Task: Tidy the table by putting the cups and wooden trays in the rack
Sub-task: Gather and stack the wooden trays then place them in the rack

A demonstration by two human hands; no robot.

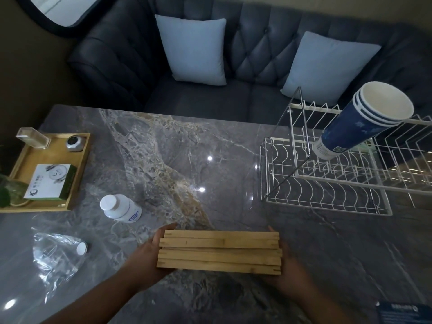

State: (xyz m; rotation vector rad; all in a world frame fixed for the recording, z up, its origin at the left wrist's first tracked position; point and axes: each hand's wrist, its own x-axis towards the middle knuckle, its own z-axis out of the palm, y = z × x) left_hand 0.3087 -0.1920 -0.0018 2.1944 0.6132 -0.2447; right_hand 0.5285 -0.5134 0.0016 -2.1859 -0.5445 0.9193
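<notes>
A stack of wooden trays (219, 252) stands on edge above the near middle of the grey marble table (177, 160). My left hand (152, 251) presses its left end and my right hand (291, 274) presses its right end, so both hands clamp the stack between them. A white wire rack (327, 183) with two tiers stands at the right of the table. A stack of blue paper cups (360, 125) leans tilted in the rack's upper tier, open mouths facing up and right.
A white pill bottle (120, 208) stands left of the trays. A crumpled clear plastic bottle (58, 253) lies at the near left. A wooden tray with a box and small jar (50, 169) sits at the far left. A dark sofa with two cushions (194, 47) lies behind the table.
</notes>
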